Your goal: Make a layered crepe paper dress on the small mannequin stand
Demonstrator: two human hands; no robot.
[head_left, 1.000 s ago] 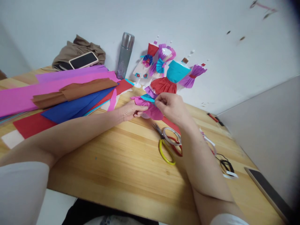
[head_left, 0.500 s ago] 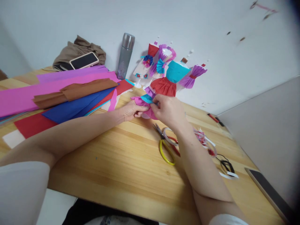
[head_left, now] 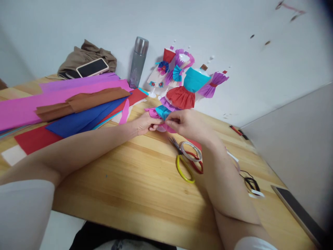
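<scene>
A miniature crepe-paper dress on a small mannequin leans in front of me, with a teal bodice (head_left: pixel 196 80), a red ruffle (head_left: pixel 180 98) and lower tiers of purple, teal (head_left: pixel 162 112) and pink. My left hand (head_left: pixel 146 123) is closed on the pink hem at the dress's lower left, thumb on top. Beside it, my right hand (head_left: pixel 186 122) pinches at the edge of the lower teal and pink ruffles, its fingertips close to my left thumb. My right hand hides part of the skirt.
Scissors (head_left: pixel 184 168) with yellow and red handles lie below the hands, with a tape roll (head_left: pixel 191 151) over them. Crepe-paper sheets (head_left: pixel 85 118) spread left. Behind are a bottle (head_left: pixel 138 64), a phone (head_left: pixel 93 67) and more dressed mannequins (head_left: pixel 163 67). A tablet-like device (head_left: pixel 296 211) lies right.
My right hand has shifted slightly down and right along the ruffle, turning flatter at the wrist. More of the teal tier and the tape roll now shows. My left hand stays put.
</scene>
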